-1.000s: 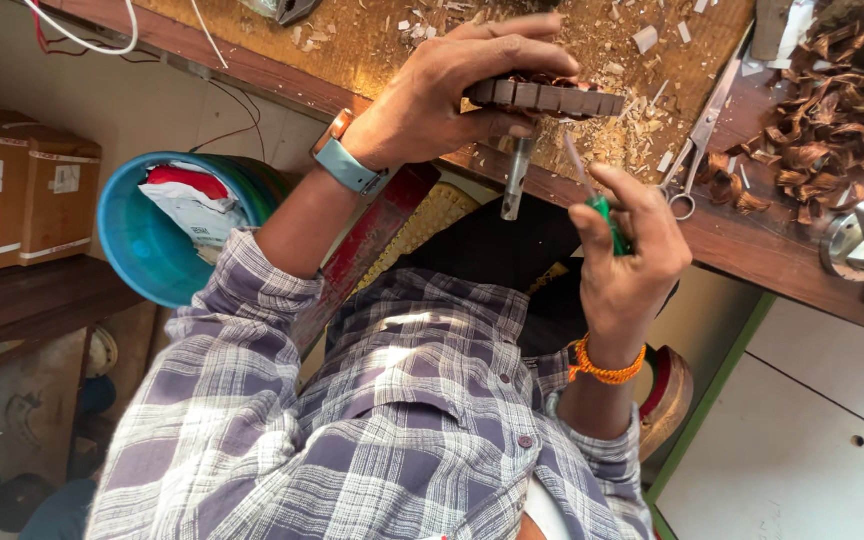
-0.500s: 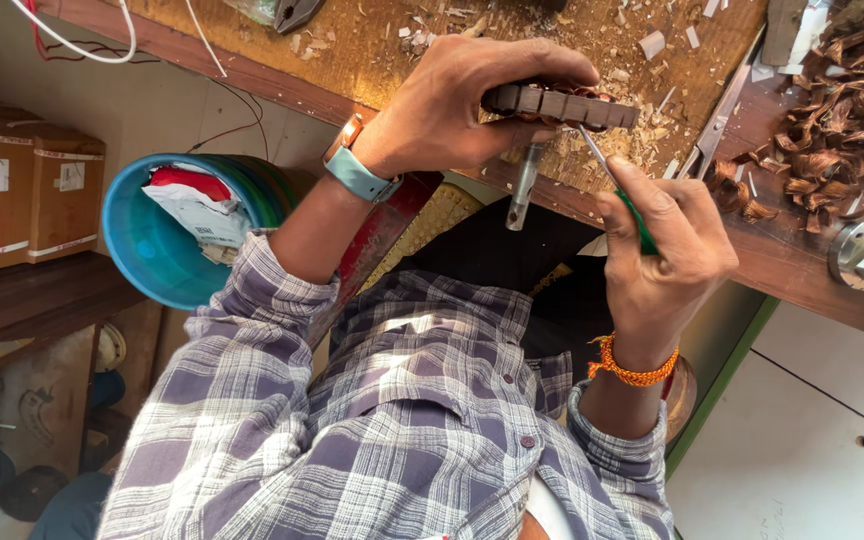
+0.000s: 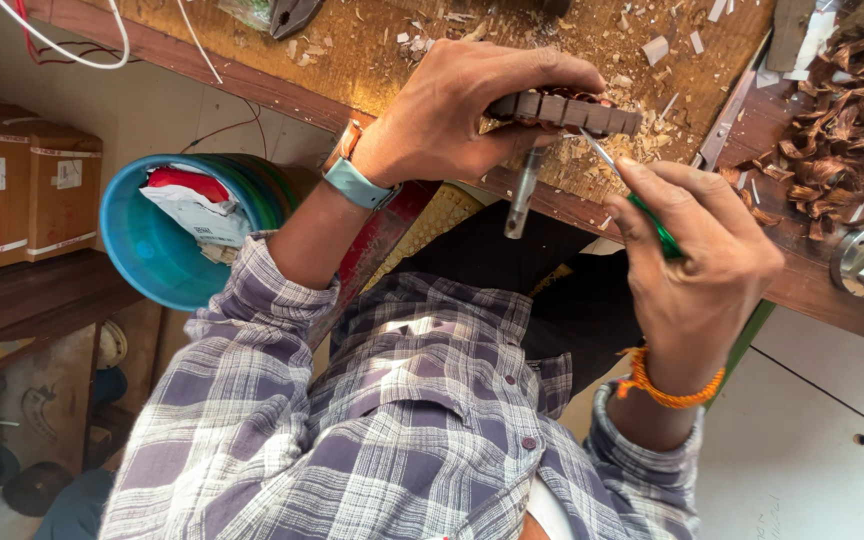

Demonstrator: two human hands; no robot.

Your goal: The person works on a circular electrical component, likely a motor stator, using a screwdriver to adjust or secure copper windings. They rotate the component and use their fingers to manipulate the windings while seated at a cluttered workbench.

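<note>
Rotor [image 3: 564,110] with the dark slotted core was sitting in the left hand [image 3: 462,110], fingers curled over the top of it and the thumb pressed up from under, so a proper closed grip. Its steel shaft [image 3: 522,195] stuck out of the core toward the person's chest, so the long axis ran from the workbench [image 3: 372,60] edge back at the body, tilted just a bit. The slotted face lay sideways across the hand, stretching toward the right hand [image 3: 697,260].

That right hand was closed around a green-handled screwdriver [image 3: 642,205], pinched between thumb and fingers, with the thin metal tip angled up and touching the core at the end nearest it. Couldn't tell which slot it was in.

Beyond the right hand there was a heap of copper wire scraps [image 3: 842,140] on the bench. Out past the left wrist and its pale blue watch [image 3: 354,180] sat a blue bucket [image 3: 137,240] stuffed with rubbish, well apart from both hands.
</note>
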